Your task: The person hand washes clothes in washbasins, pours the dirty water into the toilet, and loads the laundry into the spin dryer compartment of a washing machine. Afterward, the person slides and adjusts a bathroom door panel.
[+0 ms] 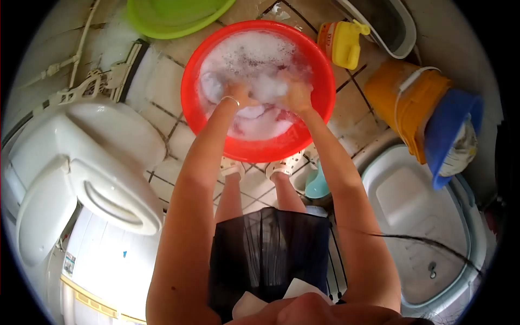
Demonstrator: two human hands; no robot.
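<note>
Handling wet white cloth (252, 112) in the middle of the red basin (188, 92), seemingly at a rubbing or washing stage, with suds (260, 46) spreading thickest toward the basin's far edge. Holding the left hand (244, 96) low in the foam, left of centre and beside the cloth, and the right hand (296, 96) nearer the basin's right edge, partly curled; cannot tell whether either is gripping cloth or only touching it, with foam over the fingertips. Calling next, as a judgement, for a firm hold on slippery folds with both hands, then rubbing low inside the rim to avoid slopping water. Standing at the basin's near edge in white clogs (232, 166). Seeing, farther out on the tiled floor (167, 76), a green basin (179, 24) toward its far edge, a yellow jug (345, 46) just beside the red basin, and an orange bucket (401, 103) toward the floor's right edge.
</note>
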